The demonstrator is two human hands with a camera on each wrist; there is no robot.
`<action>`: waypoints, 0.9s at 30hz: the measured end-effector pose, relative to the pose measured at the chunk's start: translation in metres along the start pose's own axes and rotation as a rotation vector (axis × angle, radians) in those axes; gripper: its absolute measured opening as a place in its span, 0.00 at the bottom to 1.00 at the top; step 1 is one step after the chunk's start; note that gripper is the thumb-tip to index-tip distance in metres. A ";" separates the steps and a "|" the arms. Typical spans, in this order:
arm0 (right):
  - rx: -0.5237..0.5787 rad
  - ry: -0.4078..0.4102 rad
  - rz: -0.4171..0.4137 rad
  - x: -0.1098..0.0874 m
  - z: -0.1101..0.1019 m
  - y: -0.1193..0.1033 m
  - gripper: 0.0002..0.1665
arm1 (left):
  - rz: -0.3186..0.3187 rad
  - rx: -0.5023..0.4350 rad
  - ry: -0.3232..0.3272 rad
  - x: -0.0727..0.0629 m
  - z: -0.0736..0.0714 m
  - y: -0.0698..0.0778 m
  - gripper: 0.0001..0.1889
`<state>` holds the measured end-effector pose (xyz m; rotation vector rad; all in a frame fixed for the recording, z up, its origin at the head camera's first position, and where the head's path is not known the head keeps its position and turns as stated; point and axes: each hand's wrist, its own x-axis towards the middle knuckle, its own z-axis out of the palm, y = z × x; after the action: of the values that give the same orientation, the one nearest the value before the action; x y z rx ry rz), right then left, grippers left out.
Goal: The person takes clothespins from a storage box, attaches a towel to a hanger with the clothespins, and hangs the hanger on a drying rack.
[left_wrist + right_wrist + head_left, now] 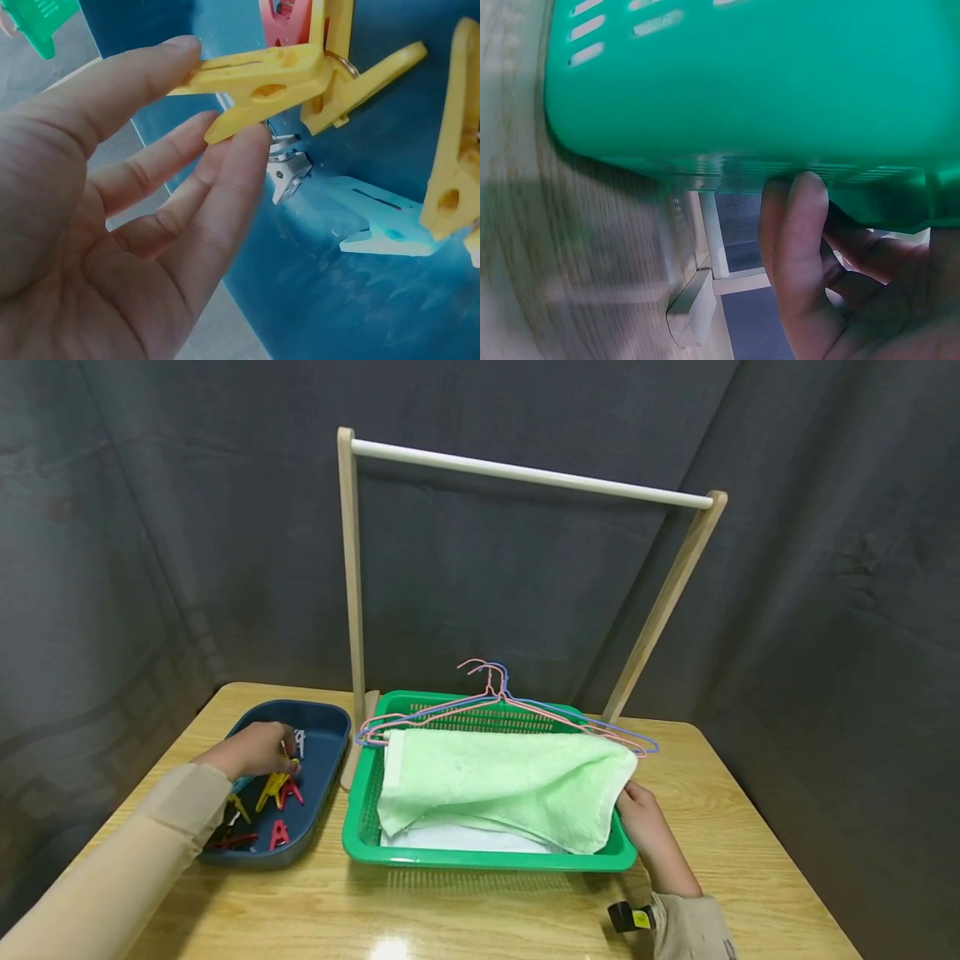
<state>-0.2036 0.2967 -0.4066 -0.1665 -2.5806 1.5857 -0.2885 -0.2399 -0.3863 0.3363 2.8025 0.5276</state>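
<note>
My left hand (258,752) is inside the dark blue tray (327,714). Close up in the left wrist view, its thumb and fingers pinch one yellow clothespin (262,71) by the handle end. Another yellow clothespin (386,79) touches or overlaps it. A light blue clothespin (386,221) and a metal clip (286,176) lie close by. My right hand (648,822) is at the right end of the green basket (495,857), with fingers on its outer side under the rim. A pale green towel (502,777) reaches almost to that hand. Whether it grips anything is unclear.
Pink and blue hangers (498,695) lean across the basket's back, partly behind the towel. White cloth (465,839) shows beneath. A wooden rack with a white rail (525,472) stands behind on the wooden table (450,914). Red clothespins (279,835) lie in the tray.
</note>
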 end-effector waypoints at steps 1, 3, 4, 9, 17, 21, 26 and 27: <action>0.008 -0.001 0.006 0.000 0.000 0.000 0.26 | 0.003 -0.001 0.002 -0.001 0.000 0.000 0.15; 0.020 0.000 0.021 0.000 -0.001 0.001 0.26 | 0.010 -0.004 0.007 -0.002 -0.001 0.001 0.15; 0.023 -0.001 0.022 0.001 -0.001 0.001 0.26 | 0.013 -0.002 0.008 -0.002 -0.001 0.001 0.16; 0.034 -0.002 0.037 0.001 -0.001 0.003 0.25 | 0.027 -0.011 0.004 -0.001 -0.001 0.000 0.16; 0.012 -0.001 0.018 0.001 -0.002 0.002 0.26 | 0.074 -0.057 0.022 -0.002 0.001 -0.002 0.14; 0.002 0.006 0.013 0.000 -0.002 0.001 0.27 | 0.071 -0.079 0.025 -0.003 -0.001 -0.003 0.15; 0.000 0.017 0.009 -0.002 -0.001 0.001 0.27 | 0.071 -0.103 0.046 -0.004 -0.006 -0.004 0.15; 0.003 0.020 0.007 -0.002 -0.001 0.000 0.26 | 0.076 -0.105 0.052 -0.005 -0.007 -0.004 0.16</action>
<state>-0.2017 0.2973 -0.4066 -0.1899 -2.5655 1.5825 -0.2869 -0.2471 -0.3806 0.4131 2.8070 0.7079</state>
